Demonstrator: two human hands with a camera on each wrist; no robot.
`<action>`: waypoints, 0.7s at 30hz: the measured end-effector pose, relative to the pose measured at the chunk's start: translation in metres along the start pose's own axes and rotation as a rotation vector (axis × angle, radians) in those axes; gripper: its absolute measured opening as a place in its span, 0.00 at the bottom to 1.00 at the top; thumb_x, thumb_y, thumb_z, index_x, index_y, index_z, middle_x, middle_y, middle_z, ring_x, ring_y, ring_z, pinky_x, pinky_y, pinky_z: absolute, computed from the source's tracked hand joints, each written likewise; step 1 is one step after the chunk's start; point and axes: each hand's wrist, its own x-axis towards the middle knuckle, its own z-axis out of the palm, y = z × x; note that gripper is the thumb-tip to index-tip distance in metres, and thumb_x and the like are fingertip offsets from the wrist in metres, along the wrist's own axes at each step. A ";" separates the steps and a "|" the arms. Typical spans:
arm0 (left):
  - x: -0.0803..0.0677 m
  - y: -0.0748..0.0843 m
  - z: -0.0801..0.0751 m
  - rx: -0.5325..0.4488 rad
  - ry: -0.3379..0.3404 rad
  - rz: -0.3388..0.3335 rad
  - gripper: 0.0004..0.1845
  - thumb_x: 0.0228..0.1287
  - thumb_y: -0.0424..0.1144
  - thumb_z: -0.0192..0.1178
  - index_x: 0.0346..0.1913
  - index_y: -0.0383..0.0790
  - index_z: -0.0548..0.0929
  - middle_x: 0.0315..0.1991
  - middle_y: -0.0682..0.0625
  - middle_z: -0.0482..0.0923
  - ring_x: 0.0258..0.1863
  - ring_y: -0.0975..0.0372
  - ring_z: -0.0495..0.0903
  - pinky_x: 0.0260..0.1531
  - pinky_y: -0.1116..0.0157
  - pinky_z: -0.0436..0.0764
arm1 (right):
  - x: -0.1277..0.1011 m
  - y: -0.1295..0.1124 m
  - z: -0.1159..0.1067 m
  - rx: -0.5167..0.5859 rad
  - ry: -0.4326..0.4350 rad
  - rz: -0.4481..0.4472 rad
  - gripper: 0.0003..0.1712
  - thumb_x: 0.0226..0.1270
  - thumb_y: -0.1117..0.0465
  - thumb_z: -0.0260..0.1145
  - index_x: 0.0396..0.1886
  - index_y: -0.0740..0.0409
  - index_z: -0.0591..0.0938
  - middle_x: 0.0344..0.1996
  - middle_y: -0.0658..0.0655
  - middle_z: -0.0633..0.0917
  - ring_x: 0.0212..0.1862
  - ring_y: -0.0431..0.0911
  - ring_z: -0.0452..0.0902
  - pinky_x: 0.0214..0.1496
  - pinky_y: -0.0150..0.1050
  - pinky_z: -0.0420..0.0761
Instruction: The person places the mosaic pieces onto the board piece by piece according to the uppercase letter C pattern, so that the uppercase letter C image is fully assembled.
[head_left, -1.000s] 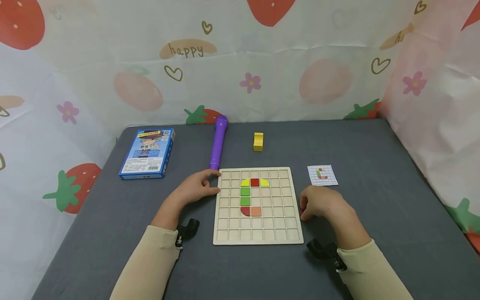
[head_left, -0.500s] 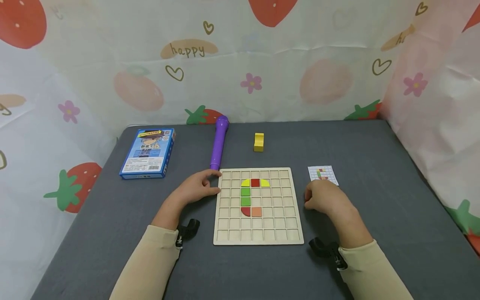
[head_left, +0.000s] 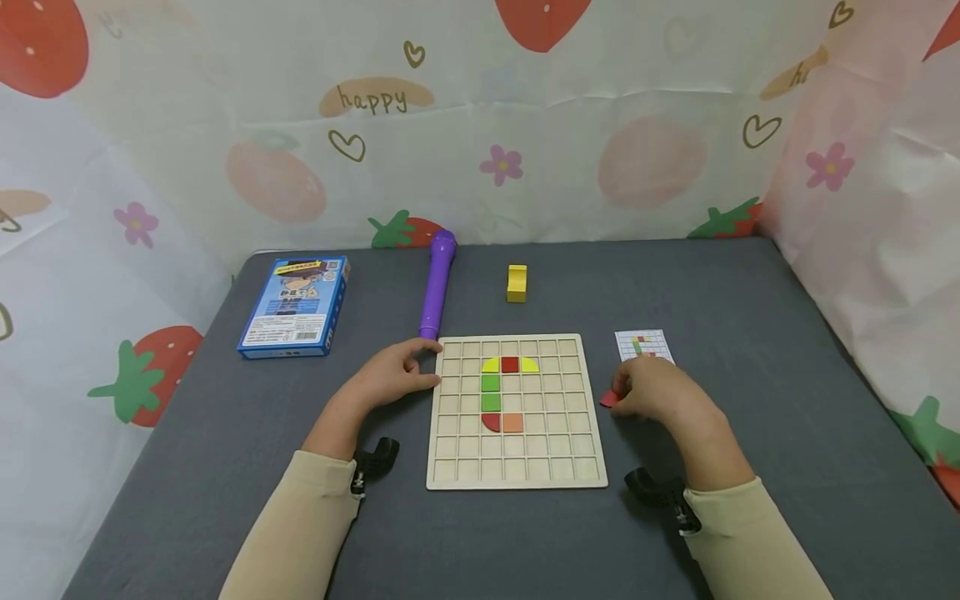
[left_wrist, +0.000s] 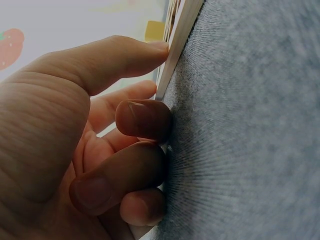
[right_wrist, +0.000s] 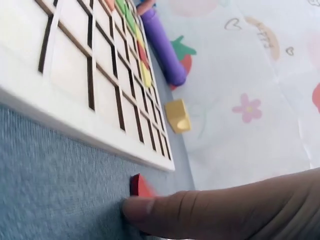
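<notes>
A wooden grid board (head_left: 517, 468) lies in the middle of the grey table. Coloured pieces (head_left: 491, 393) sit in its cells: yellow, red, green and orange. My left hand (head_left: 431, 364) rests at the board's upper left corner, thumb pressed on its edge (left_wrist: 182, 30), the other fingers curled on the cloth. To the right of the board, my right hand (head_left: 622, 396) grips a small red piece (head_left: 609, 399) against the table. In the right wrist view one finger (right_wrist: 200, 210) lies on that red piece (right_wrist: 141, 186), just off the board's rim (right_wrist: 75, 115).
A small pattern card (head_left: 643, 342) lies just beyond my right hand. A purple tube (head_left: 437, 283) and a yellow block (head_left: 517, 283) lie behind the board, a blue box (head_left: 295, 306) at the far left. Strawberry-print curtains close in the table on three sides.
My right hand has slid away from me and slightly right along the board's right side, toward the card; the red piece now shows at its fingertips. My left hand has stayed put.
</notes>
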 end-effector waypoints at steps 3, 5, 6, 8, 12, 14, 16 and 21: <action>-0.001 0.001 0.000 0.001 -0.005 0.001 0.26 0.57 0.49 0.66 0.60 0.54 0.73 0.20 0.49 0.68 0.17 0.61 0.65 0.21 0.63 0.64 | 0.002 -0.003 0.003 -0.040 0.043 -0.081 0.12 0.47 0.59 0.74 0.30 0.57 0.80 0.23 0.50 0.78 0.26 0.45 0.71 0.31 0.41 0.71; -0.001 0.001 0.000 -0.003 -0.003 -0.004 0.26 0.57 0.50 0.66 0.59 0.54 0.73 0.20 0.50 0.68 0.18 0.61 0.65 0.21 0.63 0.64 | 0.004 -0.004 0.006 -0.062 0.075 -0.123 0.08 0.49 0.61 0.72 0.27 0.55 0.81 0.23 0.49 0.78 0.26 0.44 0.70 0.31 0.41 0.70; -0.001 0.001 0.000 -0.004 -0.003 -0.008 0.26 0.57 0.50 0.66 0.59 0.55 0.73 0.20 0.50 0.68 0.18 0.61 0.65 0.21 0.63 0.64 | 0.004 -0.004 0.007 -0.066 0.088 -0.137 0.06 0.50 0.63 0.71 0.26 0.55 0.81 0.22 0.48 0.78 0.25 0.44 0.70 0.31 0.41 0.70; -0.001 0.001 0.000 -0.008 -0.005 -0.011 0.26 0.57 0.50 0.66 0.59 0.55 0.73 0.21 0.50 0.67 0.18 0.60 0.65 0.22 0.63 0.64 | 0.005 -0.005 0.009 -0.072 0.103 -0.157 0.04 0.51 0.65 0.68 0.23 0.54 0.80 0.20 0.48 0.77 0.24 0.43 0.69 0.29 0.40 0.70; -0.002 0.002 0.000 -0.012 -0.009 -0.010 0.26 0.57 0.50 0.65 0.59 0.55 0.73 0.20 0.50 0.67 0.18 0.60 0.64 0.22 0.63 0.64 | 0.006 -0.005 0.009 -0.078 0.099 -0.127 0.04 0.51 0.63 0.70 0.26 0.55 0.82 0.23 0.49 0.79 0.26 0.43 0.71 0.31 0.42 0.72; -0.002 0.001 -0.001 -0.012 -0.010 0.000 0.26 0.58 0.49 0.66 0.59 0.54 0.73 0.20 0.50 0.67 0.17 0.61 0.64 0.22 0.63 0.64 | 0.006 -0.005 0.007 -0.069 0.087 -0.092 0.08 0.51 0.60 0.73 0.30 0.57 0.83 0.26 0.50 0.81 0.28 0.45 0.73 0.34 0.44 0.73; -0.001 0.001 -0.001 -0.013 -0.010 0.010 0.26 0.58 0.49 0.66 0.60 0.53 0.73 0.19 0.50 0.66 0.17 0.61 0.64 0.21 0.63 0.64 | 0.006 -0.004 0.006 -0.062 0.076 -0.063 0.11 0.51 0.58 0.75 0.32 0.57 0.83 0.29 0.52 0.82 0.30 0.46 0.75 0.36 0.46 0.74; -0.001 -0.001 -0.001 -0.005 -0.004 0.018 0.26 0.57 0.49 0.66 0.60 0.53 0.73 0.19 0.50 0.67 0.16 0.61 0.64 0.21 0.63 0.64 | 0.006 -0.004 0.004 -0.044 0.082 -0.087 0.10 0.51 0.59 0.74 0.30 0.57 0.82 0.27 0.50 0.82 0.30 0.45 0.75 0.37 0.45 0.73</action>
